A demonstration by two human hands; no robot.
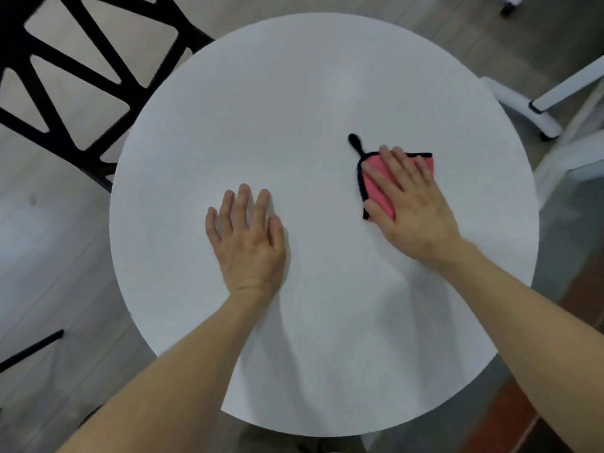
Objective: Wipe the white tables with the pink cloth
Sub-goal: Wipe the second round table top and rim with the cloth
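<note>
From the head camera, a round white surface (pixel 323 93) fills the view. The pink cloth (pixel 377 178), edged in black with a black loop poking out beyond it, lies right of the surface's centre. The right hand (pixel 411 204) presses flat on the cloth, fingers (pixel 400 165) straight and slightly spread. The left hand (pixel 248 237) rests palm-down on the bare surface, left of the cloth and apart from it, fingers straight and a little apart. A black chair (pixel 65 76) stands beyond the surface's far-left edge.
</note>
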